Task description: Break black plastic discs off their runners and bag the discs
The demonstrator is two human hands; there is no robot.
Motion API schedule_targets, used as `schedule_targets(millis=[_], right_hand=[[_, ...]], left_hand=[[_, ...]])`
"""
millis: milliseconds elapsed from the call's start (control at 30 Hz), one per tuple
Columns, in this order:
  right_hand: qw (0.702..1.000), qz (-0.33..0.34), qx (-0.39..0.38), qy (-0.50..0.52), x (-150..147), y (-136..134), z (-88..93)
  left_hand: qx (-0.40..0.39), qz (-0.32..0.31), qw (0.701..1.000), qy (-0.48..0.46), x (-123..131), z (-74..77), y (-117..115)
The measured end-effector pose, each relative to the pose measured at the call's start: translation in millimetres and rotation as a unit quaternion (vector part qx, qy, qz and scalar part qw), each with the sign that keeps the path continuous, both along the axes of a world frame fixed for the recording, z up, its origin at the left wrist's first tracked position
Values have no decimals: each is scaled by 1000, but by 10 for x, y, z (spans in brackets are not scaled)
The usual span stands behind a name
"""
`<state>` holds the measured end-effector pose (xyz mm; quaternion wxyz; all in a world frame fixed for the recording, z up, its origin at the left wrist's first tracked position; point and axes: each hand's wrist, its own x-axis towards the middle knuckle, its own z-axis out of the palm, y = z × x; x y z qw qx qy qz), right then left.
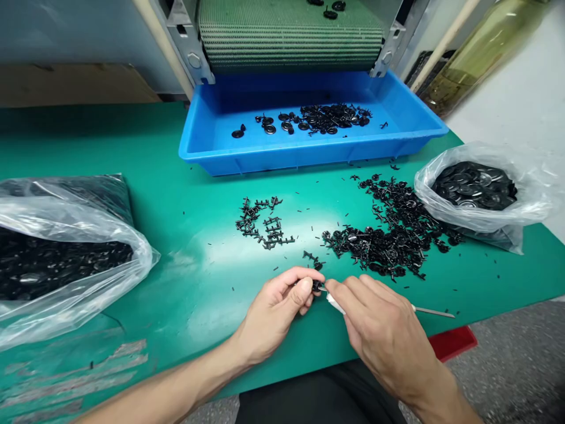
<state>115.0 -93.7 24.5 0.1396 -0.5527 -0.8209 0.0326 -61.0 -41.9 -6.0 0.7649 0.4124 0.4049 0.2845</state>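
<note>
My left hand (278, 309) pinches a small black plastic part (316, 286) between thumb and fingers near the front edge of the green table (185, 235). My right hand (379, 330) is closed round a thin tool with a white grip and a metal shaft (435, 312), its tip against that part. Just beyond my hands lies a heap of black round parts with sprues (388, 235). A smaller cluster of bare black sprue pieces (265, 224) lies to the left of it.
A blue tray (309, 156) with several black parts sits at the table's far side under a green ribbed conveyor (289, 32). Clear plastic bags of black parts lie at the left (66, 253) and right (477, 188). Tiny black offcuts are scattered on the table.
</note>
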Motion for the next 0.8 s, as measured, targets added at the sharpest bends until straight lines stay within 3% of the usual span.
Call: schedule_targets(millis=[233, 367, 600, 800], right_hand=[[999, -34, 25, -18, -98, -7, -26], [997, -66, 25, 32, -216, -21, -110], [950, -180, -123, 226, -212, 63, -186], [966, -173, -104, 160, -120, 182, -199]], left_hand=[[-6, 4, 1000, -1, -21, 0, 1], [-8, 31, 999, 15, -4, -11, -11], [-19, 128, 992, 3, 92, 13, -38], [-55, 165, 980, -97, 92, 52, 27]])
